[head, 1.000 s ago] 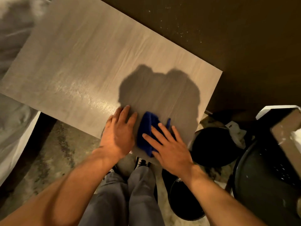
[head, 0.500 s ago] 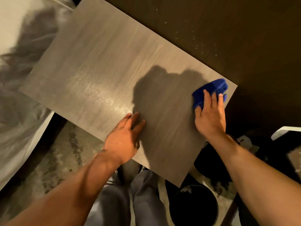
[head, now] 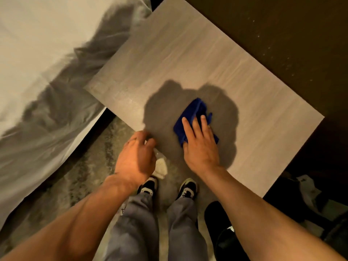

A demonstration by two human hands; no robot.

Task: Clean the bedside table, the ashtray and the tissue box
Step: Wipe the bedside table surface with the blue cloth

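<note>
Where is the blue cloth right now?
In the head view, the blue cloth lies on the bedside table, near its front edge, pressed flat under the right hand; the left hand is beside it.

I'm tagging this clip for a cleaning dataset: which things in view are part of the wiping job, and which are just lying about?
Part of the job:
table
blue cloth
right hand, pressing the cloth
left hand, at the table edge

Just lying about:
bed sheet
white scrap on the floor
</note>
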